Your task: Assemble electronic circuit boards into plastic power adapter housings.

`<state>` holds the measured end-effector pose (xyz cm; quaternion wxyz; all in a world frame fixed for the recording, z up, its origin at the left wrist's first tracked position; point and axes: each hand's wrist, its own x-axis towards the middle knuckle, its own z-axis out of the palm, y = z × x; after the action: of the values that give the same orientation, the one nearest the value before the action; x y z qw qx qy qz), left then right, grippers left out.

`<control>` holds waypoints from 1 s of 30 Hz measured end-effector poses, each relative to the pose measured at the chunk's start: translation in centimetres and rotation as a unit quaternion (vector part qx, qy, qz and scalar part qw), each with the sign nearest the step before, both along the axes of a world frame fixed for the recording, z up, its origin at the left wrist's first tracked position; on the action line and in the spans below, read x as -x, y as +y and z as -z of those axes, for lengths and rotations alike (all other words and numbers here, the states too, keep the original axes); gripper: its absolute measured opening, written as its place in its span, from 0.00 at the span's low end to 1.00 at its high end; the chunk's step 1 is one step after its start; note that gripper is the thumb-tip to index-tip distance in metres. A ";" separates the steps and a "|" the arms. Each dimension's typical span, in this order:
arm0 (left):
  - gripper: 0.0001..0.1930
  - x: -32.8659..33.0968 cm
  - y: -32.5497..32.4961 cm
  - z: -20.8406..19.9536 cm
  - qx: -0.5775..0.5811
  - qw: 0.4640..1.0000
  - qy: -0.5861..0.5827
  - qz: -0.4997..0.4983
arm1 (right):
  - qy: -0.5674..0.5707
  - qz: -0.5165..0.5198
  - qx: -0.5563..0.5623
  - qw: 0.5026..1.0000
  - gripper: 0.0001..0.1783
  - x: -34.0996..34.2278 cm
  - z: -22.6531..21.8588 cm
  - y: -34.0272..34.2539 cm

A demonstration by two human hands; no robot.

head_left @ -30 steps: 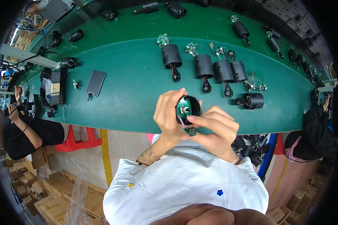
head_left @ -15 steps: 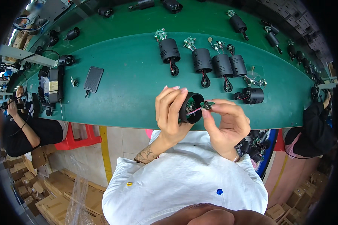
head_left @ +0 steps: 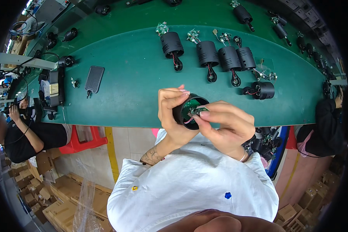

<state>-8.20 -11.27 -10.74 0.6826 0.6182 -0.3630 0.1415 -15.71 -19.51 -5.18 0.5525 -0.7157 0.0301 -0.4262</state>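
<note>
My left hand (head_left: 171, 111) wraps round a black cylindrical housing (head_left: 179, 114), its open end tilted toward my right hand. Between the thumb and fingers of my right hand (head_left: 228, 123) is a small green circuit board (head_left: 200, 111), right at the mouth of the housing. A pinkish wire runs from the board into the housing, where more green circuitry shows. Farther off on the green table stand similar black housings (head_left: 208, 54) with circuit boards hanging out on wires at one end and a looped black part at the other.
Another housing (head_left: 263, 90) lies on its side at the right. To the left are a flat dark grey tool (head_left: 94, 79) and a small loose board (head_left: 74, 82). A blue-edged bin (head_left: 276, 154) of black parts stands below the table edge. Other people sit at both sides.
My right hand has brought the circuit board leftward to the mouth of the housing. The housing's opening has turned more upward, and my left hand keeps its grip.
</note>
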 end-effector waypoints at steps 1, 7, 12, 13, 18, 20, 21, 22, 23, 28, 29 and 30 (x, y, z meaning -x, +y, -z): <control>0.20 0.1 -0.1 0.0 0.015 0.999 0.027 0.016 | 0.001 -0.008 0.011 1.000 0.13 0.1 0.1 0.1; 0.23 0.5 -0.5 0.6 0.060 0.997 0.057 -0.004 | 0.077 -0.022 0.052 0.995 0.10 -0.8 -0.2 -0.7; 0.21 0.8 -0.6 1.2 0.056 0.998 0.021 -0.027 | 0.136 -0.041 -0.103 0.984 0.09 -0.3 0.6 0.6; 0.21 0.7 -0.7 1.4 0.055 0.998 0.022 -0.026 | 0.137 -0.040 -0.105 0.984 0.09 -0.3 0.7 0.6; 0.19 0.4 -0.7 2.1 0.042 0.994 -0.053 -0.084 | 0.125 -0.033 -0.112 0.985 0.10 -0.3 0.9 0.4; 0.19 -0.2 -0.1 1.8 -0.016 0.991 -0.108 -0.078 | 0.148 -0.060 -0.137 0.978 0.09 -0.3 0.8 -0.3; 0.19 -0.4 0.2 1.7 -0.046 0.987 -0.136 -0.074 | 0.159 -0.073 -0.149 0.973 0.08 -0.2 0.7 -0.7; 0.19 -0.5 0.3 1.7 -0.076 0.981 -0.163 -0.071 | 0.171 -0.086 -0.162 0.968 0.08 -0.2 0.8 -0.8; 0.19 -0.5 0.3 1.7 -0.075 0.981 -0.162 -0.070 | 0.171 -0.085 -0.162 0.968 0.08 -0.2 0.8 -0.8; 0.22 -0.4 0.2 1.7 -0.053 0.987 -0.112 -0.104 | 0.170 -0.090 -0.109 0.975 0.10 -0.2 2.0 -0.1; 0.23 -0.4 0.3 1.8 -0.059 0.986 -0.123 -0.101 | 0.157 -0.101 -0.166 0.968 0.13 -0.3 2.3 -0.1; 0.23 -0.5 0.5 1.9 -0.065 0.984 -0.134 -0.097 | 0.143 -0.111 -0.222 0.958 0.15 -0.4 2.5 -0.1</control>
<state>-7.72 -10.79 -12.64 0.5693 0.6693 -0.3975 0.2646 -15.31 -19.63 -7.71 0.7316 -0.6271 0.1231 -0.2373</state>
